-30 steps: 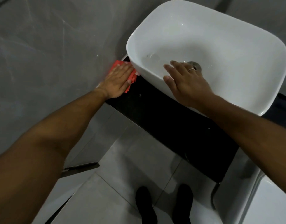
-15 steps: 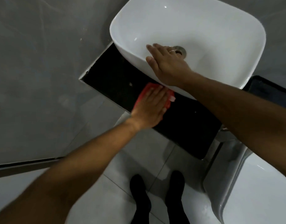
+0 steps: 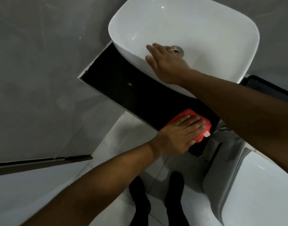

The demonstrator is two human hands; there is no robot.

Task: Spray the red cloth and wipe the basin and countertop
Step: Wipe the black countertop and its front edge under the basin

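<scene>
Now that the left hand (image 3: 177, 136), pressed flat, has swept the cloth (image 3: 200, 126) along the tabletop (image 3: 123, 82), the front strip looks wiped; right hand (image 3: 166, 62) spread on basin (image 3: 205, 26).

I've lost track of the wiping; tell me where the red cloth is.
The red cloth lies flat under the left hand on the black countertop, near its right-hand end, in front of the white basin.

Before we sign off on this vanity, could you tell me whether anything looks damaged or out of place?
One thing: the far-left corner of the black countertop has a ragged pale edge, as if chipped, and a small pale speck sits on top. The basin looks intact.
</scene>
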